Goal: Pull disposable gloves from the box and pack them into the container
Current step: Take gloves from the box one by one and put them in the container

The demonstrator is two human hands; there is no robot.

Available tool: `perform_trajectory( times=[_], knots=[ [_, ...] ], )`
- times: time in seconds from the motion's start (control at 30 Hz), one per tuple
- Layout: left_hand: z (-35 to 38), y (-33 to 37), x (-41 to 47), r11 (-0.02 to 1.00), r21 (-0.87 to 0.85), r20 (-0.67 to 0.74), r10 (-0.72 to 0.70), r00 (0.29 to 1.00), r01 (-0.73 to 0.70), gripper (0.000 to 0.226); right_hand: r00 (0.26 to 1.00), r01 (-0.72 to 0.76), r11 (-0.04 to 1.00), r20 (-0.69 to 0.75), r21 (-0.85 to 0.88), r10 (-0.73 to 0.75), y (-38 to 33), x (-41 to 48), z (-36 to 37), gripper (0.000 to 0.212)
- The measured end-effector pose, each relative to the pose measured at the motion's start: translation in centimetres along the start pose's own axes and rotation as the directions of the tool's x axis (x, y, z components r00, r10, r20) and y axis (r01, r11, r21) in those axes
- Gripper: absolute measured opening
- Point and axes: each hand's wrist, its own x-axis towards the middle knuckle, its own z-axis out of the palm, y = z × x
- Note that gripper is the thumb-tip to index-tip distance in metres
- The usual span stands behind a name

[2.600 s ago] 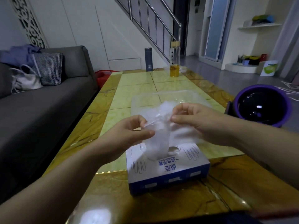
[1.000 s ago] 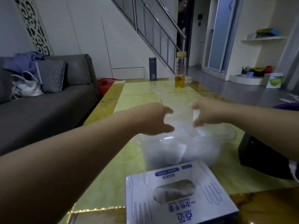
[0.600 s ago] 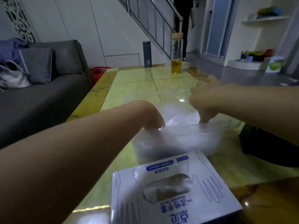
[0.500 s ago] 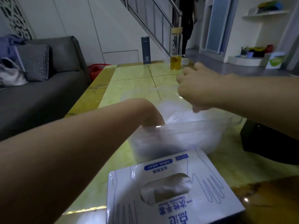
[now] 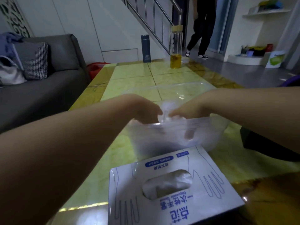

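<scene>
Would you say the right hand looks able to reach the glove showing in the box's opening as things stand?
Probably yes. The right hand is down in the clear container, and the glove box lies just nearer than it, its opening facing up with nothing over it.

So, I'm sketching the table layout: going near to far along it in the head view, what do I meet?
Glove box → clear container → glass bottle of yellow liquid → dark flask.
</scene>
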Motion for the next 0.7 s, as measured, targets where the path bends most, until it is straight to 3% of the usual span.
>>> perform_trajectory(
  times=[0.07,0.1,0.13,0.2,0.23,0.27,0.3,0.37,0.47,0.53,0.7],
  knots=[
    [-1.3,0.0,-2.2,0.995,-0.054,-0.217,0.075,0.973,-0.089,0.053,0.978,0.06,0.997,-0.202,0.039,-0.051,-0.3,-1.9,-0.1,0.085],
    [-2.0,-0.2,-3.6,0.989,-0.099,-0.316,0.072,0.946,-0.108,0.049,0.93,0.077,0.997,-0.36,-0.005,-0.073,-0.5,-3.5,-0.3,0.07],
    [-2.3,-0.2,-5.4,0.982,-0.132,-0.409,0.072,0.91,-0.137,0.045,0.835,0.098,0.993,-0.537,-0.062,-0.116,-0.8,-5.1,-0.2,0.054],
    [-2.1,-0.4,-8.6,0.971,-0.139,-0.584,0.08,0.808,-0.197,0.038,0.568,0.229,0.969,-0.797,-0.088,-0.207,-1.1,-8.4,0.0,0.029],
    [-1.5,-0.4,-10.2,0.964,-0.138,-0.644,0.088,0.76,-0.229,0.034,0.459,0.348,0.934,-0.854,-0.08,-0.245,-1.4,-10.1,0.5,0.022],
    [-0.7,-0.2,-12.0,0.957,-0.143,-0.671,0.094,0.735,-0.253,0.03,0.396,0.464,0.883,-0.873,-0.078,-0.285,-2.0,-11.7,1.2,0.016],
    [0.4,0.1,-13.9,0.95,-0.155,-0.67,0.101,0.736,-0.271,0.026,0.394,0.547,0.834,-0.858,-0.069,-0.33,-2.9,-13.3,2.3,0.014],
    [3.1,0.5,-15.7,0.947,-0.178,-0.578,0.118,0.807,-0.266,0.019,0.507,0.593,0.805,-0.767,-0.02,-0.392,-4.1,-14.2,4.9,0.013],
    [6.9,1.4,-16.2,0.963,-0.17,-0.346,0.143,0.927,-0.212,0.022,0.726,0.484,0.874,-0.54,-0.039,-0.426,-5.3,-12.6,8.1,0.021],
    [8.8,2.1,-15.9,0.975,-0.142,-0.238,0.136,0.962,-0.173,0.03,0.81,0.418,0.908,-0.441,-0.03,-0.388,-5.7,-11.3,9.3,0.024],
    [10.3,2.7,-15.4,0.99,0.006,-0.158,0.139,0.978,-0.139,0.04,0.842,0.354,0.927,-0.39,-0.124,-0.374,-6.3,-10.4,9.3,0.019]
  ],
)
